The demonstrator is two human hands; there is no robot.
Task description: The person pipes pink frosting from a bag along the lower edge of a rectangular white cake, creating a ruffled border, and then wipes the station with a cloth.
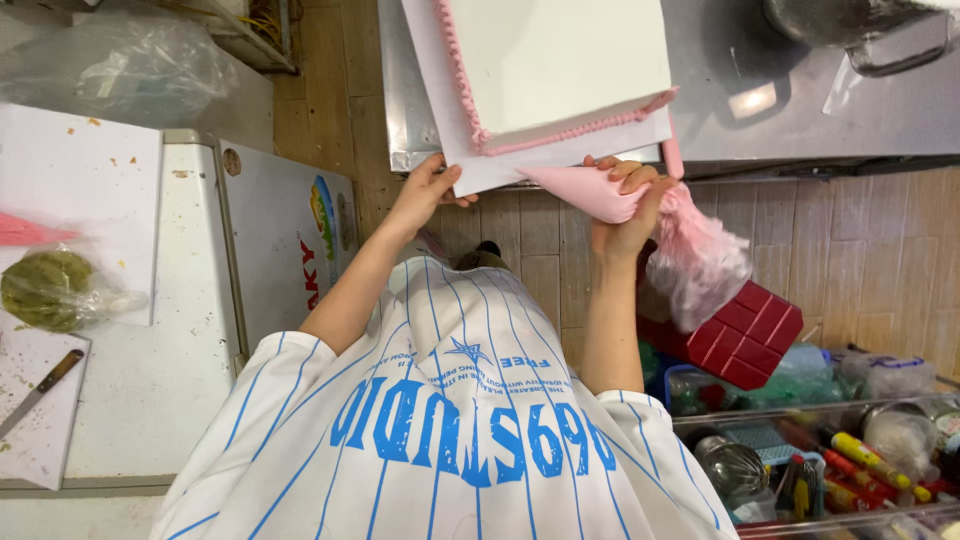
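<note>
Pink frosting fills the piping bag [600,192], which the right hand [630,205] grips tight, fingers wrapped around its cone just below the near edge of the white square cake [555,55]. Its loose plastic tail [700,262] hangs bunched to the right of the wrist. A pink piped border [580,128] runs along the cake's near edge and up its left side. The cake sits on a white board [450,150], and the left hand [432,190] pinches that board's near left corner, thumb on top. Board and cake rest on a steel counter [800,120] at the far side. Lower right, a red box [745,335] sits above a clear bin of tools [850,460]. At the far left, a knife [40,390] lies on a white worktop [150,380]
</note>
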